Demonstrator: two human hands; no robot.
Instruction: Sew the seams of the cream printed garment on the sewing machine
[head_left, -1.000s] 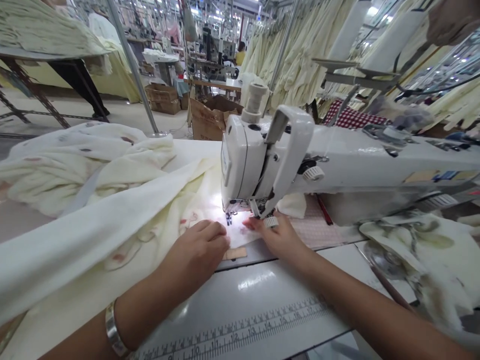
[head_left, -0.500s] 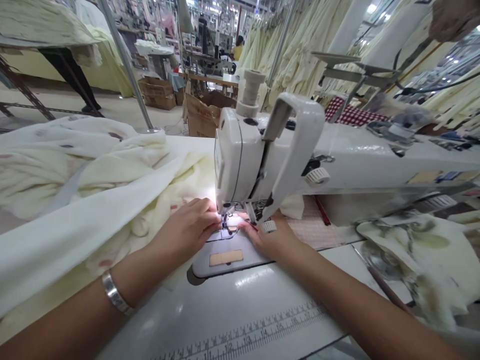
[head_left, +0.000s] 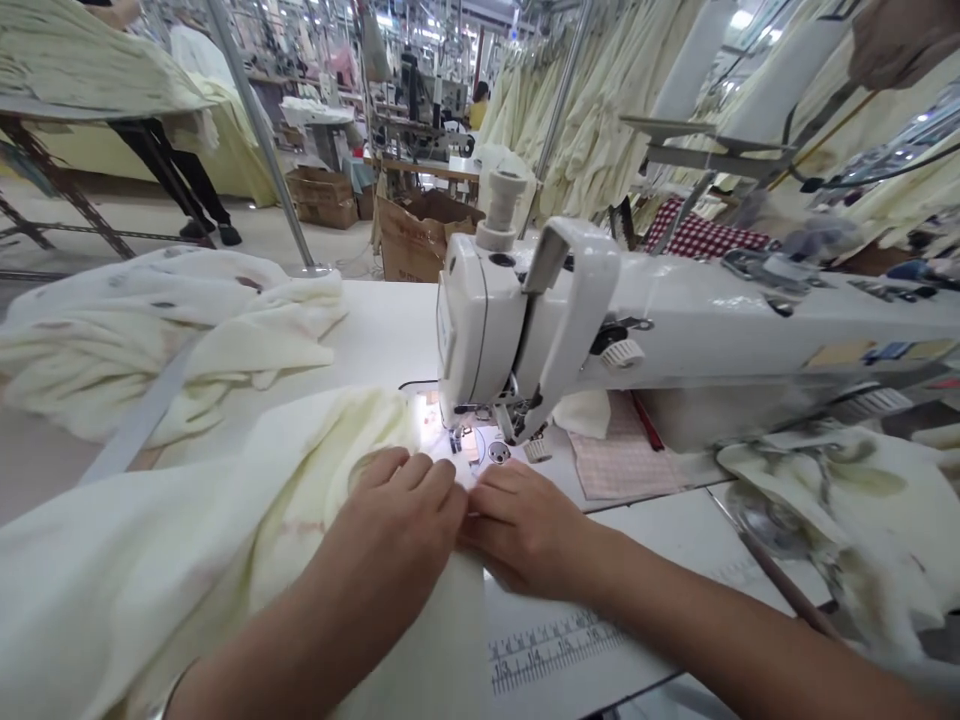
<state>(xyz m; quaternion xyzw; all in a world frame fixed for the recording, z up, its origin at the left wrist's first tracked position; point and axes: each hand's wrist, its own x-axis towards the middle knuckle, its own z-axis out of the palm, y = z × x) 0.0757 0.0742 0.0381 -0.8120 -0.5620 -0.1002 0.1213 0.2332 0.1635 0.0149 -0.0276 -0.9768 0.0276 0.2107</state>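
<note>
Just in front of the needle of a white sewing machine (head_left: 480, 330), my two hands meet. My left hand (head_left: 405, 530) is closed on pale cream fleece fabric (head_left: 300, 490), its fingers curled over the edge. Pinching the same fabric's edge, my right hand (head_left: 525, 520) touches the left fingertips. The fabric runs from the lit needle area toward me and off to the left. Both sets of fingertips are partly hidden.
More cream fabric (head_left: 157, 320) lies bunched at the left. A pink checked cloth (head_left: 622, 450) sits under the machine arm. A printed ruler (head_left: 555, 650) marks the table's front. Behind stand a cardboard box (head_left: 420, 235), a metal pole (head_left: 262, 130) and hanging garments (head_left: 600, 130).
Both hands have drawn back from the needle toward me and come together. The fabric has come with them, now covering part of the table ruler. The view has shifted slightly.
</note>
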